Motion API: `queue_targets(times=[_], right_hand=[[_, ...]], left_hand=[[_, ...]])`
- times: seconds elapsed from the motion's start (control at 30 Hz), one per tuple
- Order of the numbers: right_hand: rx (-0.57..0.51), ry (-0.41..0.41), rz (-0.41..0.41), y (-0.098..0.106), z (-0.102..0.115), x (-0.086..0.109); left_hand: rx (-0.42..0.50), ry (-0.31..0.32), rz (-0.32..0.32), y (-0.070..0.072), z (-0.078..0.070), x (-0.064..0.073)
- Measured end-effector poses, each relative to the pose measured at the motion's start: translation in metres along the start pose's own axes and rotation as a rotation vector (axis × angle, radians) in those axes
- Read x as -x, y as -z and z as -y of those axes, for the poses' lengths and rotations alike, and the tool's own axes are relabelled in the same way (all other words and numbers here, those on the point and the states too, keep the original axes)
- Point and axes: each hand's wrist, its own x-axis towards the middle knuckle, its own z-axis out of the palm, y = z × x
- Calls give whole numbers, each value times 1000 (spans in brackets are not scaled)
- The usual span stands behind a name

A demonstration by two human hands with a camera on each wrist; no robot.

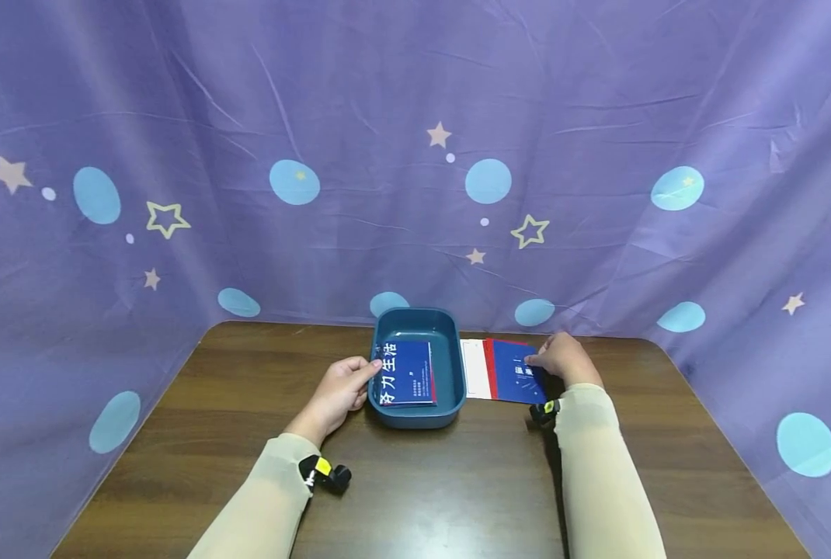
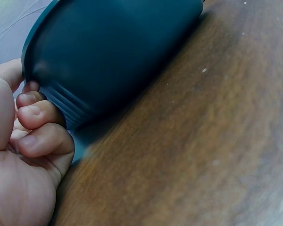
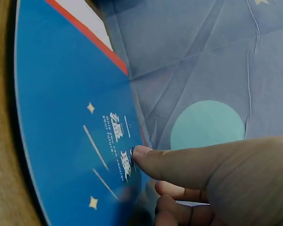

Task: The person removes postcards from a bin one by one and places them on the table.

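A dark teal rectangular tub (image 1: 418, 421) stands on the table, and my left hand (image 1: 339, 392) grips its left rim, thumb over the edge and fingers curled beneath on the outer wall. Inside the tub lies a blue card (image 1: 408, 376) with large white characters, red and white edges peeking from under it. To the right of the tub, my right hand (image 1: 567, 361) pinches the right edge of another blue card (image 1: 513, 373). In the right wrist view, that card (image 3: 70, 94) shows white lettering, lines and small stars, and the thumb presses its face.
A white card (image 1: 475, 369) and a red strip (image 1: 490, 368) extend from under the right-hand card, beside the tub. The brown wooden table (image 1: 443, 497) ends at a purple curtain (image 1: 387, 155) with stars and blue spots. A small black camera (image 1: 332, 475) sits on the left wrist.
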Motion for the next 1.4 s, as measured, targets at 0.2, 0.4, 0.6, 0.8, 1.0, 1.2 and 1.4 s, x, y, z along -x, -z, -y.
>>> queue_targets(times=[0.2, 0.4, 0.6, 0.8, 1.0, 1.2, 1.4], right_hand=[[-39, 91, -44, 10, 8, 8], [-164, 201, -48, 19, 39, 21], [-177, 300, -42, 26, 71, 38], [-221, 354, -30, 26, 96, 54], [-237, 422, 50, 11, 120, 61], [-187, 442, 169, -11, 154, 55], [-80, 374, 291, -35, 199, 36]], left_hand=[[10, -7, 27, -1, 0, -1], [6, -2, 12, 0, -1, 1], [5, 1, 11, 2, -1, 4], [5, 3, 3, 4, -1, 5], [-6, 9, 5, 4, -3, 5], [7, -2, 7, 3, -3, 3], [27, -5, 7, 2, -4, 3]])
